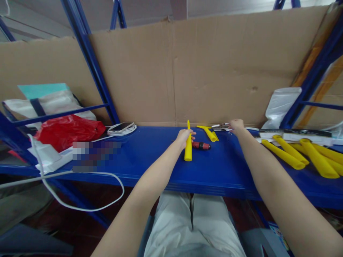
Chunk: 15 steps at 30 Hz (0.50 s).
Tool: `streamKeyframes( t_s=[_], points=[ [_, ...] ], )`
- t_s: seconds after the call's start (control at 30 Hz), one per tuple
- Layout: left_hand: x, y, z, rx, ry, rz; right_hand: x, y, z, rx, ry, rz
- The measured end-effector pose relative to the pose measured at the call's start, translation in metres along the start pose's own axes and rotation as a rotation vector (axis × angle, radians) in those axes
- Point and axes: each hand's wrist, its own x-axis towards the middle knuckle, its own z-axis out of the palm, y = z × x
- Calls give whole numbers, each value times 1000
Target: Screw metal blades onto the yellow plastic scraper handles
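My left hand [183, 138] is closed around a yellow tapered plastic tube [188, 151], its wide end pointing towards me above the blue shelf [158, 157]. Just to its right lies a red and black tool handle [201, 145], like a screwdriver's. At the back, my right hand [237, 125] has its fingers drawn together beside some thin, metallic-looking pieces [220, 125]; what is in the fingers is too small to make out. Between the hands rests another yellow piece [209, 134] with a thin arm across its end.
Several yellow tubes [285, 155] lie on the right, before narrow boxes [307, 135] and a clear plastic bag [280, 105]. Leftward are a phone [124, 126] on a coiled white cable, a red bag [69, 132] and a loose white cable [119, 180]. Cardboard [139, 78] walls the back.
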Motion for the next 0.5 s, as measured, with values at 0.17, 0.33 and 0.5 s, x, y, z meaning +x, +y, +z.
streamKeyframes(
  t_s=[0.17,0.33,0.5],
  points=[
    [-2,-1,0,-1,-13,-2,8,0,3,-40,54,73],
    [-3,0,1,11,-8,-4,13,7,3,-80,35,85],
    [-3,1,2,25,-1,-7,23,17,3,-130,-1,3]
  ],
)
